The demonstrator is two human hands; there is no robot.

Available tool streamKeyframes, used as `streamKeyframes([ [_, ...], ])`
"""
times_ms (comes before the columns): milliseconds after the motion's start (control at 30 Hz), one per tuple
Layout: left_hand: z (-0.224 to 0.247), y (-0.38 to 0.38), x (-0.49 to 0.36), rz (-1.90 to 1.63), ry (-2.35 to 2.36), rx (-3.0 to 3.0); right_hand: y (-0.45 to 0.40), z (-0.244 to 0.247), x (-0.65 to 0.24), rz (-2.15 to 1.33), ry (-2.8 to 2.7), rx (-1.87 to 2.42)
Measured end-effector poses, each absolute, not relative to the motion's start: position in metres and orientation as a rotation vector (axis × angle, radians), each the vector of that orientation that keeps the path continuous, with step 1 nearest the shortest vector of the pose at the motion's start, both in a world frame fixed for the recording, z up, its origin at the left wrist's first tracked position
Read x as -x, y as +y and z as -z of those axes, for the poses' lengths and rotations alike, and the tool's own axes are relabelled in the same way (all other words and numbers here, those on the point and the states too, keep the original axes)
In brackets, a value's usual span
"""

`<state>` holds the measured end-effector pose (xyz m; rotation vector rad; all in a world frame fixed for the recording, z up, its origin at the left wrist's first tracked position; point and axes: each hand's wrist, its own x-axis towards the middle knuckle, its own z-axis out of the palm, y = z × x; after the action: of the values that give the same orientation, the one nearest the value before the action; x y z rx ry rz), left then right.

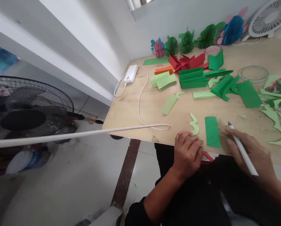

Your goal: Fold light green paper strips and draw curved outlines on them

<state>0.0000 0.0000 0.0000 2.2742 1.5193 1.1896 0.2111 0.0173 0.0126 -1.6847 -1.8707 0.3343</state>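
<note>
My right hand (251, 150) holds a white pen (245, 153), its dark tip pointing up and away over the table. A dark green paper rectangle (212, 131) lies flat between my two hands. Just beyond my left hand (187, 150) is a light green wavy paper cutout (195, 126), whose lower end is close to the fingertips. The left fingers are curled together at the table's front edge; what is beneath them, if anything, is hidden. Something with red handles (208, 156) shows partly below the table edge, between the hands.
On the wooden table (154, 103) lie folded green papers (193, 78), red papers (187, 62), a tape roll (253, 73) and scraps (278, 119) at right. Paper figures (187, 41) and a white fan (269, 18) stand behind. A white cable (84, 135) crosses the left edge from a power bank (131, 74).
</note>
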Motion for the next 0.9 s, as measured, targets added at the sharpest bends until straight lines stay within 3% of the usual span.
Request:
streamKeyframes([
  [367,-0.001,0.006,-0.006,-0.912,1.582,-2.413,0.014,-0.003,-0.210,-0.234,-1.983,1.428],
  [900,0.004,0.009,-0.013,-0.966,1.558,-2.491,0.015,0.005,-0.190,-0.170,-1.875,1.522],
])
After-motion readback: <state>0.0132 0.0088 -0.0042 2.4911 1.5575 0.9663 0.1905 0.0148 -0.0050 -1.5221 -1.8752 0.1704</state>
